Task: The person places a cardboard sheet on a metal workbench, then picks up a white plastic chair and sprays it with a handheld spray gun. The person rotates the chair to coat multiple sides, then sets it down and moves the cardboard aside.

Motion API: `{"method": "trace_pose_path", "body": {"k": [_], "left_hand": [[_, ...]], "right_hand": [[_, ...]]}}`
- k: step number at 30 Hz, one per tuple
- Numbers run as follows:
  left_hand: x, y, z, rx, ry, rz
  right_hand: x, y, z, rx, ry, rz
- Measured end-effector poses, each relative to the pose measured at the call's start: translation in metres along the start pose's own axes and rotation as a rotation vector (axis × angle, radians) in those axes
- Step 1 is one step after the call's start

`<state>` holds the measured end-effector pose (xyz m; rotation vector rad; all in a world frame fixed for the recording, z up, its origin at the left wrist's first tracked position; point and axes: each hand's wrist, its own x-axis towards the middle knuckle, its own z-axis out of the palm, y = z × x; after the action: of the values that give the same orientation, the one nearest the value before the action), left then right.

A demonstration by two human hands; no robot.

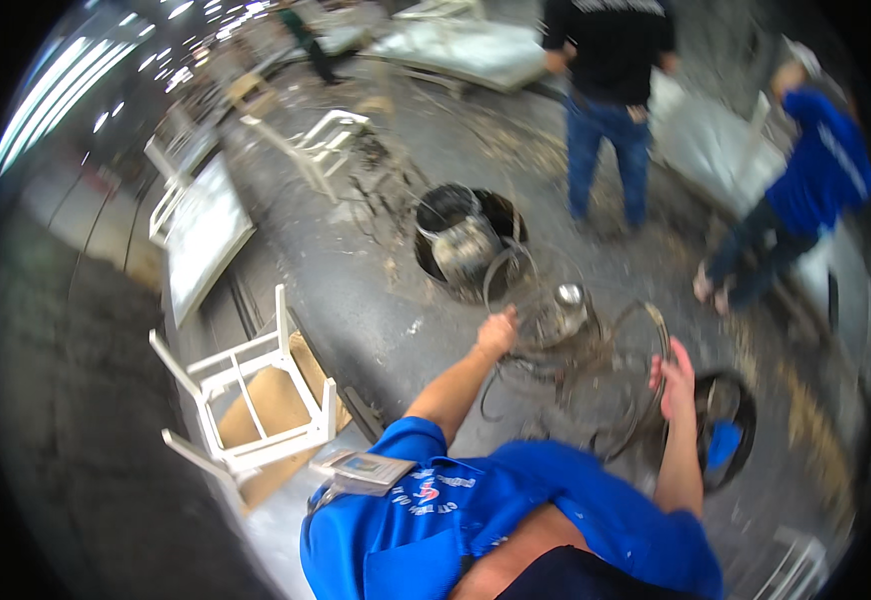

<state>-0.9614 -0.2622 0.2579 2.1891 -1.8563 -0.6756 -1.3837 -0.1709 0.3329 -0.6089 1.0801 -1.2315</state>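
My left hand is closed around a thin dark hose or cable, beside a loop of it. My right hand grips a bundled curve of hose on the right, fingers bent around it. Between the hands stands a dirty machine or pot with a shiny round metal top, loops of hose hanging around it. Motion blur hides where each hose runs. Just beyond stands a grimy bucket-like container inside a dark round rim.
A black round tub with something blue inside stands by my right forearm. White chair frames are at left, near a pale panel. Two people, one in a black shirt and one in blue, stand ahead right.
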Motion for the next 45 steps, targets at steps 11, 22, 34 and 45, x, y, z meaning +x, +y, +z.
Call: {"method": "trace_pose_path", "body": {"k": [11, 22, 34, 45], "left_hand": [[0.011, 0.005, 0.085, -0.38, -0.197, -0.107], [-0.105, -0.131, 0.073, -0.999, 0.13, -0.453], [-0.411, -0.394, -0.046, -1.584, 1.714, -1.042], [-0.491, -0.403, -0.316, -0.642, 2.031, -0.622]], "right_hand": [[0.09, 0.04, -0.012, -0.534, 0.286, 0.06], [0.12, 0.114, -0.044, -1.047, 0.25, -0.138], [0.025, 0.27, 0.106, -1.54, -0.178, 0.27], [0.095, 0.327, 0.419, -1.505, -0.982, 0.408]]}}
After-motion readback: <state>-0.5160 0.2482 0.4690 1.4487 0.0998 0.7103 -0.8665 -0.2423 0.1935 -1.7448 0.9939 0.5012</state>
